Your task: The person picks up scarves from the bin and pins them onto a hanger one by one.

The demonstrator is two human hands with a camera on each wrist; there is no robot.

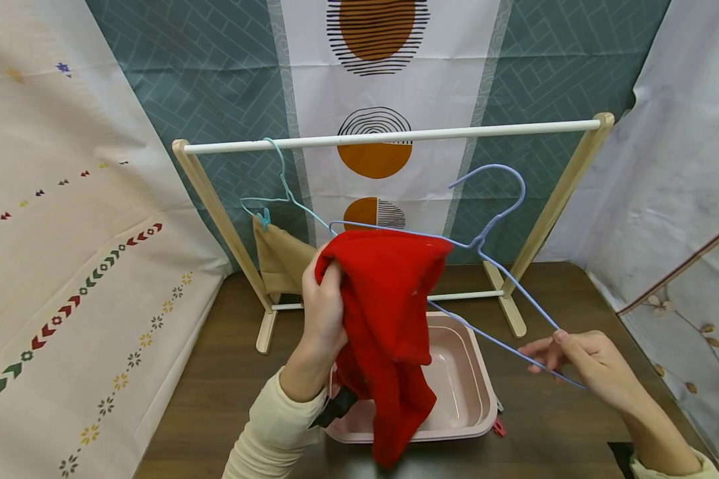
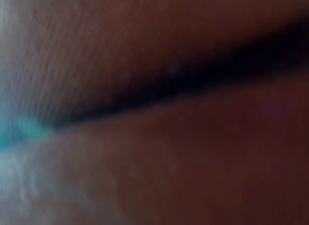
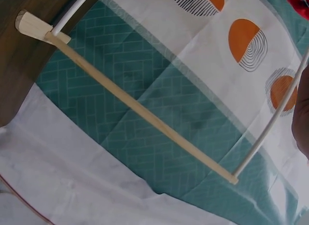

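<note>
My left hand [image 1: 323, 306] grips a bunched red cloth [image 1: 389, 299], thumb at its upper left edge and the other fingers hidden behind it. A periwinkle wire hanger [image 1: 523, 189] stands tilted to the right, its hook up and bare. The hanger's left part overlaps the cloth, and much of it is hidden there. At the hanger's right corner, the thumb and fingers of my right hand [image 1: 593, 366] pinch the wire. Lower folds of the cloth hang over a pink basin [image 1: 455, 392]. The left wrist view is dark and blurred.
Behind stands a wooden drying rack with a white rail [image 1: 443, 134]. On its left, a teal hanger [image 1: 284, 179] carries a tan cloth [image 1: 278, 259] held by a teal clip [image 1: 265, 217]. A red clip [image 1: 499, 428] lies beside the basin. Patterned curtains enclose the table [image 1: 186, 412].
</note>
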